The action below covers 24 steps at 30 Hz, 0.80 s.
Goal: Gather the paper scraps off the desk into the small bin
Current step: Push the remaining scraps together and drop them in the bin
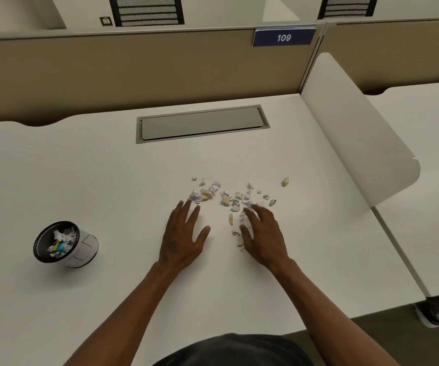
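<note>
Several small paper scraps (226, 198), white, lilac and yellowish, lie scattered on the white desk (107, 167) just beyond my hands. One yellowish scrap (285, 181) sits apart to the right. My left hand (184, 237) lies flat on the desk with fingers spread, its fingertips at the left edge of the pile. My right hand (262, 233) is cupped over scraps at the pile's near right side, fingers apart; a few scraps show under and beside it. The small bin (81, 249), black-rimmed with a white wall, stands at the left and holds crumpled paper.
A grey cable hatch (202, 124) is set into the desk behind the scraps. A tan partition (134, 70) with a blue "109" sign (284, 37) closes the back. A white side divider (358, 133) stands on the right, with another desk beyond it.
</note>
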### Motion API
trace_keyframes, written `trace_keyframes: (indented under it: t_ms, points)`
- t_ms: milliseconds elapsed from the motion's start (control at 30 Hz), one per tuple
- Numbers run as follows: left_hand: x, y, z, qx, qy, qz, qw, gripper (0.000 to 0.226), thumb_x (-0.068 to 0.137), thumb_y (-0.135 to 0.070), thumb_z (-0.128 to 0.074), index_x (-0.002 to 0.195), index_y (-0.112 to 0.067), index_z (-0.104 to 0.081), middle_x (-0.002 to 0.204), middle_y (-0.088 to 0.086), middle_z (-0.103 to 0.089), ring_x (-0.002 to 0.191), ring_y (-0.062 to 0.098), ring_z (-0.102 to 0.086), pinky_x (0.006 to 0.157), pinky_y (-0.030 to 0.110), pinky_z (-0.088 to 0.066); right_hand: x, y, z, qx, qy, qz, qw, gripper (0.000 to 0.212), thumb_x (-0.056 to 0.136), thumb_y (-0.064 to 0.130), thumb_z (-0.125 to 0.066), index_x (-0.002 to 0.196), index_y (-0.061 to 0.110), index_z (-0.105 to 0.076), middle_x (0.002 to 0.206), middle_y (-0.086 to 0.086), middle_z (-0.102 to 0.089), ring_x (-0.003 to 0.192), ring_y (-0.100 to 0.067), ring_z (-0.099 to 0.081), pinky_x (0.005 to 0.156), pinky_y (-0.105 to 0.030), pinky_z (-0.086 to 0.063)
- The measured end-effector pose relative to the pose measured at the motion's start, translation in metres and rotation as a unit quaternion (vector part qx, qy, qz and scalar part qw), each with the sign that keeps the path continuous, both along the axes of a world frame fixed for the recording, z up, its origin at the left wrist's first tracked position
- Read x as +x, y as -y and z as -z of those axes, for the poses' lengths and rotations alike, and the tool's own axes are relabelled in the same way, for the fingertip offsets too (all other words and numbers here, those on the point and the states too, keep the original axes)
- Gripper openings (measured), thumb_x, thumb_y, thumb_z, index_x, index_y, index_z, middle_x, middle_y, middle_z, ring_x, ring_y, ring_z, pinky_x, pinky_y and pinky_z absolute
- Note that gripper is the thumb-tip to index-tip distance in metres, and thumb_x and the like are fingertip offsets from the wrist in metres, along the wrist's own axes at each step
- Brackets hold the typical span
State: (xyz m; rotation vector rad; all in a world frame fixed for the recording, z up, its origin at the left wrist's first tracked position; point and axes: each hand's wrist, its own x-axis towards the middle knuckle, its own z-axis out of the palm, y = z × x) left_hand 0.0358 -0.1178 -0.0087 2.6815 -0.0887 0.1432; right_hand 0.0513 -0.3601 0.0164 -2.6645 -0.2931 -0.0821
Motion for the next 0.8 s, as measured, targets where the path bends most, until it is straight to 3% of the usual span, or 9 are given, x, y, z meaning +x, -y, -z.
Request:
trace_keyframes:
  t_ms: [100,200,400,567,700,800]
  points:
    - [0.028,0.022,-0.013,-0.005,0.015,0.040,0.999,0.065,0.098,-0.048,-0.051,0.153,-0.018,-0.036,0.164,0.001,-0.027,0.154,0.017,-0.014,0.124,0.035,-0.019,0.019,0.006,0.000,-0.058,-0.051,-0.033,0.996,0.058,0.100,0.033,-0.046,0.152,0.010,-0.035,0.160,-0.013,-0.032,0.149,-0.030,-0.025,0.121,-0.042,-0.027]
    - [0.047,0.046,-0.019,0.004,0.015,0.105,0.994,0.059,0.101,-0.041,-0.049,0.153,-0.015,-0.037,0.163,0.003,-0.030,0.154,0.018,-0.016,0.124,0.038,-0.023,0.016,0.008,0.007,-0.096,-0.055,-0.080,0.991,0.055,0.103,0.034,-0.040,0.152,0.009,-0.036,0.160,-0.012,-0.034,0.150,-0.030,-0.024,0.122,-0.042,-0.024]
    - [0.060,0.080,-0.016,0.001,-0.046,0.159,0.986,0.055,0.105,-0.034,-0.039,0.156,-0.019,-0.028,0.165,0.000,-0.023,0.154,0.016,-0.014,0.124,0.030,-0.014,-0.006,0.016,0.010,0.011,-0.007,-0.103,0.995,0.038,0.096,0.019,-0.051,0.133,0.011,-0.060,0.143,-0.012,-0.056,0.133,-0.031,-0.049,0.107,-0.041,-0.046]
    - [0.047,0.089,-0.008,0.004,-0.041,0.172,0.984,0.051,0.106,-0.034,-0.037,0.153,-0.013,-0.036,0.162,0.005,-0.030,0.152,0.021,-0.022,0.124,0.028,-0.013,-0.001,0.034,0.004,0.099,0.038,0.018,0.994,0.031,0.090,0.009,-0.060,0.120,0.012,-0.068,0.128,-0.008,-0.064,0.122,-0.024,-0.057,0.096,-0.038,-0.053]
    - [0.026,0.092,-0.006,-0.009,0.007,0.171,0.985,0.041,0.104,-0.028,-0.046,0.139,-0.009,-0.056,0.151,0.009,-0.049,0.144,0.025,-0.040,0.123,0.035,-0.027,0.016,0.049,0.000,0.072,-0.009,0.051,0.996,0.041,0.094,0.012,-0.055,0.135,0.011,-0.058,0.139,-0.011,-0.057,0.132,-0.028,-0.047,0.104,-0.041,-0.048]
    - [0.009,0.091,-0.009,-0.037,0.017,0.165,0.985,0.036,0.102,-0.028,-0.049,0.131,-0.010,-0.063,0.141,0.009,-0.058,0.133,0.024,-0.052,0.112,0.041,-0.043,0.022,0.053,0.003,-0.001,-0.051,0.014,0.999,0.045,0.096,0.016,-0.051,0.141,0.008,-0.051,0.144,-0.013,-0.052,0.133,-0.032,-0.043,0.105,-0.043,-0.044]
